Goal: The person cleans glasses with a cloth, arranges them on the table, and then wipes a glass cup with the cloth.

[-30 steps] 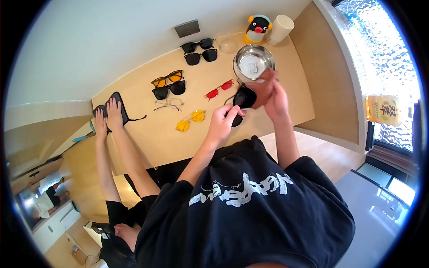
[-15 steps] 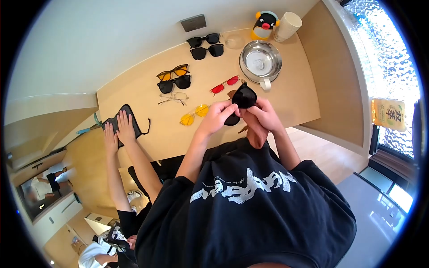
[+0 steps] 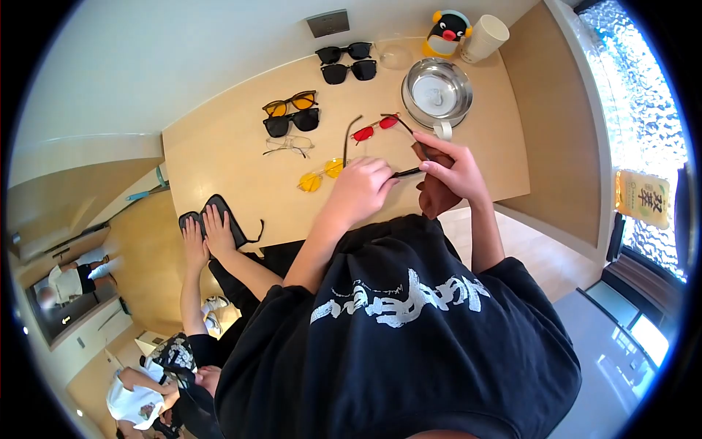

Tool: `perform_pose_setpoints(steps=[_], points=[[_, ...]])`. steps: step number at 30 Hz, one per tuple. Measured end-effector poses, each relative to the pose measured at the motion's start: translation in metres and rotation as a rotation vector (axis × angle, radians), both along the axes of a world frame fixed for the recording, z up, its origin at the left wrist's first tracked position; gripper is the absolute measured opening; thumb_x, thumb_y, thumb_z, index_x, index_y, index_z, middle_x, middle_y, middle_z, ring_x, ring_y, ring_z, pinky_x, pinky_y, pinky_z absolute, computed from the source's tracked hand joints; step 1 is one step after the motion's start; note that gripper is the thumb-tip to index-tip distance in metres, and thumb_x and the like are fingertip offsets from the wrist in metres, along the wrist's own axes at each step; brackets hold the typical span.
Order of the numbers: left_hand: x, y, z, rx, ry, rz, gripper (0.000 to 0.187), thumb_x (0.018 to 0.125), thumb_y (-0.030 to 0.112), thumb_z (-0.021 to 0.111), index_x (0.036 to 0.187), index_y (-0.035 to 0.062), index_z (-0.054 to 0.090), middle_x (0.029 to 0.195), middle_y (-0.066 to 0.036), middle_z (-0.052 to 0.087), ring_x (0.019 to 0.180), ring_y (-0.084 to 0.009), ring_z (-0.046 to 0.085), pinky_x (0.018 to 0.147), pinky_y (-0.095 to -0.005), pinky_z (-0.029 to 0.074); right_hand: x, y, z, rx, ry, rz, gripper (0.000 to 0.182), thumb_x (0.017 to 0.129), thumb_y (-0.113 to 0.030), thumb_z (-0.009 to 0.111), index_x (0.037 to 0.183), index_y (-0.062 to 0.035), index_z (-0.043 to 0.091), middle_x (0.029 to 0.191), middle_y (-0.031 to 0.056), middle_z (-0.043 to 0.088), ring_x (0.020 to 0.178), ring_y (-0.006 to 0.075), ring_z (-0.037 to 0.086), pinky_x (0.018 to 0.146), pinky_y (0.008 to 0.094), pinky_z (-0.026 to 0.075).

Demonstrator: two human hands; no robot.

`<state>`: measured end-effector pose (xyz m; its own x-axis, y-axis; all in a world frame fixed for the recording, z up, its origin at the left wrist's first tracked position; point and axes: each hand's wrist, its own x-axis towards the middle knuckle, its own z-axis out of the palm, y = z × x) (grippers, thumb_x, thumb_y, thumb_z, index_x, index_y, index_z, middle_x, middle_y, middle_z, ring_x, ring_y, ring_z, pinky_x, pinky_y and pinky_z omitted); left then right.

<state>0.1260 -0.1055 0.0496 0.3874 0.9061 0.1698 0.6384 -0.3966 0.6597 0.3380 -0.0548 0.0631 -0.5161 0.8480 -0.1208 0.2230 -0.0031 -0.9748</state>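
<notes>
Dark sunglasses (image 3: 407,173) in both hands
Left hand (image 3: 360,189) grips one end, right hand (image 3: 457,170) the other with brown cloth (image 3: 436,196)

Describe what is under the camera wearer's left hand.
Dark-framed glasses, held by the left hand: one temple arm juts out beyond it, and a black strip of frame shows toward the right hand. The part beneath the left hand is covered and cannot be seen.
</notes>
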Motion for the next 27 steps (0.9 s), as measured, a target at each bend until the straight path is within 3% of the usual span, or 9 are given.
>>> perform_pose_setpoints(steps=[2, 7, 11, 13, 15, 17, 20, 24, 27], points=[[0.004, -0.004, 0.006, 0.052, -0.043, 0.071, 0.014, 0.074, 0.017, 0.064, 0.074, 0.0035, 0.06, 0.085, -0.009, 0.058, 0.081, -0.0284, 0.056, 0.071, -0.0371, 0.043, -0.002, 0.0, 0.001, 0.002, -0.011, 0.023, 0.039, 0.078, -0.008, 0.065, 0.115, -0.0004, 0.056, 0.095, 0.0052, 0.064, 0.083, 0.0077, 0.054, 0.077, 0.0241, 0.046], [0.007, 0.002, 0.023, 0.328, -0.04, 0.204, 0.014, 0.073, 0.014, 0.065, 0.081, 0.0033, 0.062, 0.097, -0.007, 0.056, 0.085, -0.028, 0.055, 0.073, -0.0367, 0.043, -0.008, 0.001, 0.006, -0.144, 0.11, 0.062, 0.031, 0.079, -0.006, 0.063, 0.108, 0.0013, 0.06, 0.093, 0.0077, 0.064, 0.086, 0.0092, 0.056, 0.077, 0.0257, 0.047], [0.005, -0.005, 0.009, -0.029, -0.19, 0.13, 0.013, 0.075, 0.009, 0.064, 0.084, -0.0002, 0.061, 0.095, -0.011, 0.056, 0.08, -0.0273, 0.056, 0.071, -0.0324, 0.045, -0.002, 0.008, -0.005, -0.132, 0.36, 0.225, 0.035, 0.091, -0.023, 0.044, 0.108, 0.0043, 0.057, 0.098, 0.0148, 0.063, 0.094, 0.0184, 0.059, 0.084, 0.0308, 0.046], [0.004, -0.009, 0.01, -0.169, -0.417, 0.234, 0.013, 0.077, 0.01, 0.062, 0.085, 0.0002, 0.061, 0.094, -0.01, 0.057, 0.078, -0.0285, 0.057, 0.072, -0.0339, 0.044, -0.01, 0.005, -0.004, -0.6, 0.676, -0.304, 0.045, 0.092, -0.033, 0.036, 0.112, 0.0047, 0.052, 0.094, 0.0182, 0.063, 0.085, 0.0252, 0.062, 0.075, 0.0341, 0.051], [-0.007, -0.007, 0.0, -0.108, -0.613, 0.212, 0.013, 0.082, 0.006, 0.056, 0.091, -0.0021, 0.06, 0.096, -0.009, 0.057, 0.079, -0.0218, 0.057, 0.075, -0.0281, 0.043, 0.003, 0.03, -0.012, -0.951, 0.113, -0.266, 0.046, 0.092, -0.036, 0.036, 0.111, 0.0031, 0.051, 0.095, 0.0197, 0.06, 0.061, 0.027, 0.062, 0.047, 0.0349, 0.051], [-0.004, -0.012, -0.009, -0.325, -1.115, 0.375, 0.018, 0.088, 0.008, 0.049, 0.099, -0.0032, 0.058, 0.101, -0.008, 0.058, 0.084, -0.0181, 0.057, 0.079, -0.0272, 0.043, 0.006, 0.027, -0.088, -0.751, 0.095, -0.178, 0.046, 0.092, -0.035, 0.036, 0.117, 0.0028, 0.049, 0.105, 0.0166, 0.059, 0.081, 0.0248, 0.062, 0.065, 0.0319, 0.051], [-0.008, -0.006, -0.011, -0.46, -1.448, 0.336, 0.029, 0.093, 0.022, 0.045, 0.109, -0.0007, 0.052, 0.11, -0.015, 0.058, 0.093, -0.0213, 0.057, 0.083, -0.0336, 0.045, -0.037, 0.002, -0.075, -0.673, 0.417, -0.073, 0.038, 0.09, -0.015, 0.044, 0.123, 0.0049, 0.046, 0.109, 0.0139, 0.059, 0.1, 0.0217, 0.055, 0.092, 0.0292, 0.041], [-0.006, -0.006, -0.021, -0.484, -1.514, 0.469, 0.023, 0.092, 0.02, 0.048, 0.103, 0.0006, 0.054, 0.106, -0.012, 0.059, 0.092, -0.0178, 0.056, 0.081, -0.0306, 0.045, -0.055, 0.001, -0.055, -0.71, 0.377, -0.109, 0.04, 0.088, -0.008, 0.039, 0.126, 0.005, 0.043, 0.108, 0.0118, 0.06, 0.091, 0.0199, 0.058, 0.086, 0.0278, 0.044], [-0.002, -0.007, -0.049, -0.478, -1.317, 0.506, 0.018, 0.089, 0.013, 0.053, 0.102, 0.0015, 0.055, 0.103, -0.008, 0.059, 0.09, -0.0135, 0.056, 0.08, -0.0262, 0.043, -0.061, 0.0, -0.056, -0.373, 0.125, -0.085, 0.036, 0.085, -0.008, 0.041, 0.118, 0.004, 0.05, 0.099, 0.0144, 0.062, 0.087, 0.0223, 0.06, 0.081, 0.0295, 0.045]])
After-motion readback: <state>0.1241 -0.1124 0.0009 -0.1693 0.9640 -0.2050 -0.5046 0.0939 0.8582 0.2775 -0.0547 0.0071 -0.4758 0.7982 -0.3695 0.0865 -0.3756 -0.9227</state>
